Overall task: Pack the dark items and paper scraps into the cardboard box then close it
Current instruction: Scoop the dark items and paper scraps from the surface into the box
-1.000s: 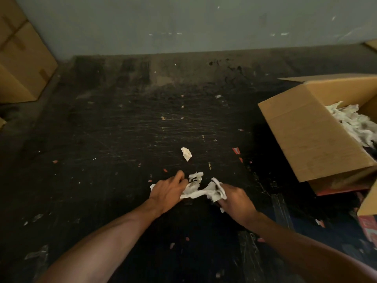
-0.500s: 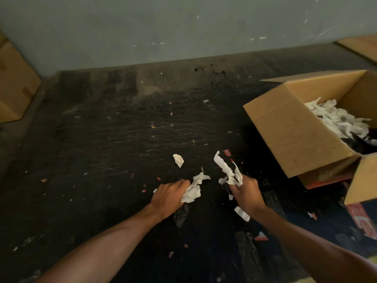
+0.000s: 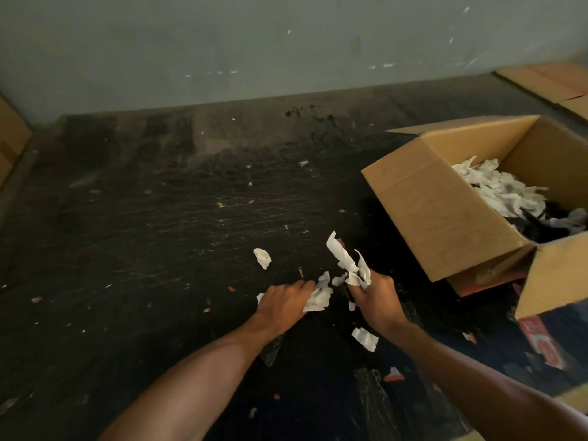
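My left hand is closed around a wad of white paper scraps low over the dark floor. My right hand grips a longer strip of white paper that sticks up from my fist. One crumpled scrap lies loose on the floor beyond my left hand, and another scrap lies below my right wrist. The open cardboard box stands to the right, holding white paper scraps and dark items.
The dark, scratched floor is littered with small red and white bits. A grey wall runs along the back. Other cardboard boxes sit at the far left and far right. A red printed piece lies by the box.
My hands pulled apart, each keeping some of the paper. The right hand lifted its strip upward. A scrap dropped to the floor below my right wrist.
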Demonstrator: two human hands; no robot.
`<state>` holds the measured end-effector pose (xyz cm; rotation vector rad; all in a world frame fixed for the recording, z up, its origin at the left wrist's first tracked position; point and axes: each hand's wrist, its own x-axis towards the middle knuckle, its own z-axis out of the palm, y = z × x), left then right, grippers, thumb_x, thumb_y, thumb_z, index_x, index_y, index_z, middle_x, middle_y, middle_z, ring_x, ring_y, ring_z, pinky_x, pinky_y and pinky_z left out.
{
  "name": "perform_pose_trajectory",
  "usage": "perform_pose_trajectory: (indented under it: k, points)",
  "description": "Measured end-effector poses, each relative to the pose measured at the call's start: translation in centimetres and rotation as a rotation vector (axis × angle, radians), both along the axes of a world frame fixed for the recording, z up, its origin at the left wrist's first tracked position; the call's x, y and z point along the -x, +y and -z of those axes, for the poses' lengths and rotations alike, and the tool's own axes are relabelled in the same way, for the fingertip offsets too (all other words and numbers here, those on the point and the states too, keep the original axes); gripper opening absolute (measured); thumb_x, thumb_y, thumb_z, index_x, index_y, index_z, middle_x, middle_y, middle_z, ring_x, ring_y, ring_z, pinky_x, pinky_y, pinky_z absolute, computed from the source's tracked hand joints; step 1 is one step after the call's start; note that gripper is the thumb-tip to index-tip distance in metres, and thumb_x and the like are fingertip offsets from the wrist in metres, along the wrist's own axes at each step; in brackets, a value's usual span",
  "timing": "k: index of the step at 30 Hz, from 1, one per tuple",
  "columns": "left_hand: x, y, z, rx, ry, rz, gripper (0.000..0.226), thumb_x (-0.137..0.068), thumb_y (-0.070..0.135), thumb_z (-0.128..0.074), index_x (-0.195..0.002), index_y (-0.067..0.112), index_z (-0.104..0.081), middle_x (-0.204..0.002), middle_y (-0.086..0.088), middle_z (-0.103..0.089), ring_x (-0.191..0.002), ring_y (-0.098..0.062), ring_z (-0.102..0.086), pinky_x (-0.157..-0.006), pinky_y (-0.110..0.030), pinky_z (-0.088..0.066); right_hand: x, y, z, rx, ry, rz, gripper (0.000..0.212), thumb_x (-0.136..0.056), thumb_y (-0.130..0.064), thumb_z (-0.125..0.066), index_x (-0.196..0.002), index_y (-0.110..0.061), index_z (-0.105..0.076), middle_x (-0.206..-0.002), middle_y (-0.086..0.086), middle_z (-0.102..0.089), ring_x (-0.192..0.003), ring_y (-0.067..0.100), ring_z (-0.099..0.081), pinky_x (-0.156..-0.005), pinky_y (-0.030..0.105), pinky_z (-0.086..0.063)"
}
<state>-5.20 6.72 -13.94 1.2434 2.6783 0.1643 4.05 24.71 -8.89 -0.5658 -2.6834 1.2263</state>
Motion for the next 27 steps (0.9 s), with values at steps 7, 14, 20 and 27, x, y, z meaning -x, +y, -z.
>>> perform_pose_trajectory:
  k: [7,14,20,27]
  points:
    - [6.1,-3.0,-3.9,-0.182,0.038,-0.322,0.051,-0.09,0.023,-0.065,-0.135,0.024,-0.043,-0.117,-0.008,-0.066,-0.099,-0.026,-0.066,-0.08,-0.045,-0.056,2.1,0.9,-3.2,0.018,0.075,-0.051,0.016,-0.092,-0.012,-0.061,-0.106,-0.017,-0.068,-0.084,-0.003,-0.072,-0.072,0.004,-0.067,-0.06,0.014,-0.049]
    - [7.7,-3.8,-3.0,0.085,-0.043,-0.455,0.056,-0.097,0.031,-0.054,-0.148,0.033,-0.032,-0.121,-0.012,-0.064,-0.105,-0.03,-0.064,-0.085,-0.045,-0.054,0.5,0.0,-1.7,-0.374,-0.41,-0.374,0.023,-0.092,-0.031,-0.061,-0.108,-0.016,-0.067,-0.098,0.006,-0.072,-0.086,0.021,-0.069,-0.073,0.031,-0.053]
    - [5.8,-3.3,-0.7,0.131,-0.016,-0.51,0.049,-0.095,0.028,-0.055,-0.139,0.017,-0.036,-0.12,-0.012,-0.064,-0.103,-0.032,-0.065,-0.083,-0.046,-0.053,-3.8,0.3,1.1,-0.67,-0.673,-0.555,0.039,-0.098,-0.031,-0.052,-0.133,-0.014,-0.05,-0.141,0.011,-0.043,-0.111,0.034,-0.061,-0.09,0.041,-0.049]
    - [3.1,-4.6,-3.0,-0.088,-0.045,-0.535,0.051,-0.093,0.034,-0.061,-0.136,0.015,-0.041,-0.117,-0.012,-0.065,-0.1,-0.028,-0.066,-0.078,-0.046,-0.057,-6.9,-0.2,3.9,-0.836,-0.362,-0.519,0.05,-0.041,-0.014,-0.096,-0.085,-0.014,-0.071,-0.1,0.007,-0.067,-0.047,0.017,-0.065,-0.031,0.029,-0.048]
